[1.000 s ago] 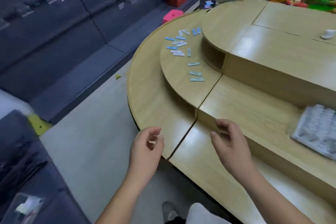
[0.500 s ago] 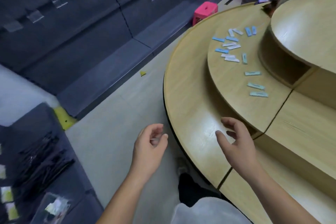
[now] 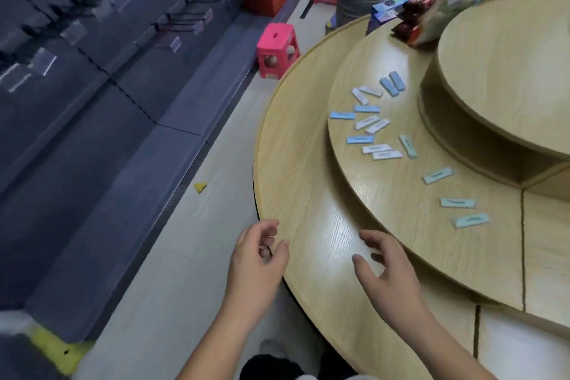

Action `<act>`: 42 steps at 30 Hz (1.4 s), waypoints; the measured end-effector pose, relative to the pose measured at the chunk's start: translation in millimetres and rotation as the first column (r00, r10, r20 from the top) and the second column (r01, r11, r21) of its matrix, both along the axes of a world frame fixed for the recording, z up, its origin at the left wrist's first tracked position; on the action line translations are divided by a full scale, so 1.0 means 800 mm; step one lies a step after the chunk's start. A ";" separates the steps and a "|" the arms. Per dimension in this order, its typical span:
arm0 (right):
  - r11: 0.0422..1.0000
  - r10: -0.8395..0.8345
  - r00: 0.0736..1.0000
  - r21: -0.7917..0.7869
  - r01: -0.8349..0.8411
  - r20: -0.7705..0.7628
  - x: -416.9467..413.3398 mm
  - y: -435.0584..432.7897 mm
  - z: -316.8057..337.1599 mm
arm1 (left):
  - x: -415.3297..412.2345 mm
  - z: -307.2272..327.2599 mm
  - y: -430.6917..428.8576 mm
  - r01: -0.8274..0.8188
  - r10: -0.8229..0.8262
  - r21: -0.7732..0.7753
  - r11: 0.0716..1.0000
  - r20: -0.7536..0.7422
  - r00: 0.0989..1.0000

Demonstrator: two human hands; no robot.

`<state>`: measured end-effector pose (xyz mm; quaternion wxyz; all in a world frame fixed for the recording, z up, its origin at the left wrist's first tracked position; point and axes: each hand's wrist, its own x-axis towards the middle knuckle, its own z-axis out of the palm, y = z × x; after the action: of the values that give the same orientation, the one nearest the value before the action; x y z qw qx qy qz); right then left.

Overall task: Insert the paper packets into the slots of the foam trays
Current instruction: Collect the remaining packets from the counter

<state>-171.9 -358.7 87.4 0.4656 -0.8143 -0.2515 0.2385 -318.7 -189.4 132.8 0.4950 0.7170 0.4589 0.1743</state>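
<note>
The left hand (image 3: 257,262) and right hand (image 3: 390,274) hovered at the near edge of the table (image 3: 296,188), each grip loosely spread and holding nothing. The paper packets (image 3: 374,126) lay scattered farther off on the middle tier (image 3: 385,188); no foam tray showed. The step looked like fetching packets, and the next move called for reaching forward to pinch one.
</note>
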 end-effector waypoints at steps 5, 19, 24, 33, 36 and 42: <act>0.976 -0.195 0.981 -0.096 0.195 0.002 0.018 0.053 -0.023 | 0.088 -0.031 0.091 0.267 -0.265 0.062 0.962 -0.039 0.963; 0.507 -0.829 0.552 -0.301 0.808 0.085 0.110 0.234 -0.067 | 0.389 -0.113 0.307 0.836 -0.787 0.353 0.419 -0.318 0.529; 0.371 -0.872 0.455 -0.359 0.857 0.184 0.197 0.285 -0.100 | 0.475 -0.173 0.319 0.858 -0.784 0.473 0.198 -0.449 0.428; 0.111 -0.795 0.409 -0.556 0.824 0.448 0.271 0.339 -0.143 | 0.560 -0.236 0.340 0.841 -0.801 0.538 -0.051 -0.525 0.287; 0.081 -0.780 0.354 -0.478 0.874 0.516 0.271 0.347 -0.160 | 0.572 -0.242 0.343 0.834 -0.827 0.539 -0.118 -0.518 0.217; 0.034 -0.780 0.285 -0.417 0.908 0.557 0.288 0.345 -0.167 | 0.590 -0.236 0.333 0.781 -0.852 0.610 -0.135 -0.474 0.222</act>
<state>58.2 -82.3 -45.9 0.1543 -0.9207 0.3483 -0.0848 153.0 76.6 -55.9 0.1477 0.9590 -0.2397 0.0314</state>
